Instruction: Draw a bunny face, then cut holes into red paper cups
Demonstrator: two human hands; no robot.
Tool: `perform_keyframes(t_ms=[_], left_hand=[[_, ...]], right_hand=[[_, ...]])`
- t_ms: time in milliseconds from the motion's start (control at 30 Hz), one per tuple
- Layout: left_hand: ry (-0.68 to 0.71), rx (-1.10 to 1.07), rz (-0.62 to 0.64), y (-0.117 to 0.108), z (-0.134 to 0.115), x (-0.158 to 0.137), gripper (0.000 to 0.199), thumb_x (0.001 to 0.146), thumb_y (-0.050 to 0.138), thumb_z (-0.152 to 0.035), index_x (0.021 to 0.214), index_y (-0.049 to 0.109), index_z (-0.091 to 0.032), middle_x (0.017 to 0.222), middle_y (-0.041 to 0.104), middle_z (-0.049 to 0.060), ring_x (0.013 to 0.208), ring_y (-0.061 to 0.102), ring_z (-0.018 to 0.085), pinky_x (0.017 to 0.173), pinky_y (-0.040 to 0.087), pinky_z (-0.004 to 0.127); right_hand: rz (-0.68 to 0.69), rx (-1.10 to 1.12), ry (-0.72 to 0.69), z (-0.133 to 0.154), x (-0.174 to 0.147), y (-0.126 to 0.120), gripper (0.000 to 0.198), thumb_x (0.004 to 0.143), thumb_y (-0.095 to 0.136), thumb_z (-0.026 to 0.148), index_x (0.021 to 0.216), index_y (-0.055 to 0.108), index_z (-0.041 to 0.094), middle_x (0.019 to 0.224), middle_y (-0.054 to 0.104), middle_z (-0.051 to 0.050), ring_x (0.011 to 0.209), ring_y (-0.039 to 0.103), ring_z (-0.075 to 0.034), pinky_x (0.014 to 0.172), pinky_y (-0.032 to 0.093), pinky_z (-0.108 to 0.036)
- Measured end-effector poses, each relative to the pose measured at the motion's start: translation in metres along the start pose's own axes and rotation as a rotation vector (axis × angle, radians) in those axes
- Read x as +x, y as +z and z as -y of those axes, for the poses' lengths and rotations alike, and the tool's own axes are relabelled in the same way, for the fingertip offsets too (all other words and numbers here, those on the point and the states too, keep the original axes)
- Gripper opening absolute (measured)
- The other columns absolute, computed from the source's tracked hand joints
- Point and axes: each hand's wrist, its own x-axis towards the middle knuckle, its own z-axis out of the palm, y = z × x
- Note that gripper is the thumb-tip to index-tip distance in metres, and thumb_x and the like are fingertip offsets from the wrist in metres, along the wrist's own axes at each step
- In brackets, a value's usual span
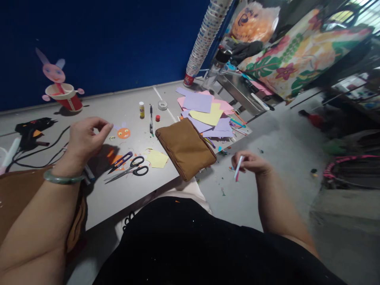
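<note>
My left hand [89, 136] hovers over the table with thumb and index finger together; whether anything small is between them I cannot make out. Just right of its fingertips lies an orange paper face [124, 133] with eyes and purple ears. Below are purple-handled snips [121, 161] and open black-handled scissors [130, 170], beside a yellow paper scrap [158, 158]. Past the table's right edge, over the floor, my right hand [249, 162] is closed on thin light-blue and pink strips [238, 168]. A brown zipped pouch [187, 148] lies at the table's front edge.
A red paper cup [71, 101] with a pink rabbit figure stands back left, near a black glue gun [34, 132]. Behind are a small yellow bottle [141, 110], pen [151, 118], red cap [157, 118], tape roll [162, 105], coloured paper [197, 102] and stacked cups [204, 35].
</note>
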Motion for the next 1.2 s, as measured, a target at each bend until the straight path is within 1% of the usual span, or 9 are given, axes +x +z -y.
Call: perform_keyframes(t_ms=[100,167,233,333,433,500,633,933,1200], left_hand=[[0.062,-0.219,0.037,0.005,-0.031,-0.015,0.034,0.088,0.057,-0.047,0.088,0.070,-0.015,0.080,0.070,0.003,0.068,0.055,0.012,0.065,0.040,0.024],[0.135,-0.404,0.211,0.011,-0.055,-0.030,0.032,0.089,0.057,-0.045,0.083,0.069,-0.016,0.077,0.070,0.002,0.069,0.058,0.012,0.066,0.043,0.025],[0.221,-0.514,0.405,0.019,-0.077,-0.048,0.030,0.090,0.056,-0.042,0.082,0.069,-0.017,0.074,0.069,0.001,0.067,0.059,0.012,0.063,0.043,0.024],[0.395,-0.538,0.664,0.032,-0.101,-0.075,0.028,0.091,0.058,-0.045,0.090,0.070,-0.019,0.083,0.072,0.002,0.073,0.062,0.012,0.066,0.044,0.024],[0.567,-0.420,0.718,0.044,-0.109,-0.092,0.033,0.091,0.059,-0.052,0.089,0.067,-0.019,0.081,0.071,0.003,0.071,0.062,0.014,0.064,0.040,0.027],[0.632,-0.353,0.673,0.048,-0.109,-0.097,0.032,0.097,0.049,-0.047,0.091,0.065,-0.020,0.079,0.070,0.003,0.070,0.063,0.016,0.062,0.037,0.027],[0.585,-0.240,0.656,0.050,-0.106,-0.099,0.035,0.103,0.035,-0.043,0.096,0.060,-0.020,0.071,0.067,0.003,0.063,0.062,0.017,0.056,0.032,0.029],[0.585,-0.282,0.671,0.052,-0.108,-0.100,0.031,0.103,0.032,-0.040,0.096,0.056,-0.022,0.067,0.064,0.001,0.056,0.058,0.015,0.053,0.029,0.029],[0.503,-0.324,0.727,0.052,-0.110,-0.095,0.028,0.102,0.034,-0.036,0.094,0.056,-0.021,0.072,0.064,0.002,0.062,0.058,0.015,0.057,0.033,0.028]], right_hand=[[0.312,-0.006,0.030,0.017,0.003,0.054,0.040,0.064,0.083,0.052,0.072,0.067,0.016,0.058,0.065,-0.002,0.047,0.057,-0.013,0.045,0.047,-0.026],[0.451,0.038,-0.118,0.031,0.007,0.094,0.030,0.082,0.073,0.045,0.084,0.069,0.015,0.067,0.067,-0.001,0.055,0.060,-0.011,0.051,0.051,-0.023],[0.408,0.051,-0.289,0.045,0.011,0.132,0.021,0.087,0.069,0.037,0.087,0.068,0.017,0.075,0.068,-0.002,0.061,0.062,-0.010,0.054,0.051,-0.022],[0.198,0.067,-0.412,0.060,0.016,0.180,0.013,0.089,0.067,0.032,0.088,0.066,0.020,0.081,0.065,-0.003,0.063,0.062,-0.012,0.055,0.051,-0.025],[0.099,0.146,-0.456,0.065,0.020,0.211,0.010,0.092,0.062,0.033,0.088,0.062,0.023,0.084,0.062,-0.002,0.061,0.060,-0.013,0.053,0.051,-0.027],[0.096,0.185,-0.473,0.065,0.022,0.222,0.009,0.093,0.060,0.034,0.091,0.061,0.025,0.087,0.061,-0.002,0.058,0.060,-0.012,0.052,0.051,-0.028],[-0.016,0.205,-0.450,0.065,0.026,0.228,0.013,0.093,0.060,0.038,0.089,0.058,0.026,0.085,0.062,-0.002,0.058,0.062,-0.014,0.054,0.053,-0.032],[-0.299,0.215,-0.483,0.065,0.021,0.239,0.022,0.092,0.062,0.041,0.079,0.051,0.027,0.080,0.064,-0.002,0.057,0.061,-0.016,0.052,0.053,-0.034],[-0.269,0.264,-0.416,0.070,0.025,0.235,0.023,0.090,0.064,0.040,0.077,0.050,0.027,0.074,0.063,0.000,0.057,0.064,-0.018,0.052,0.053,-0.035]])
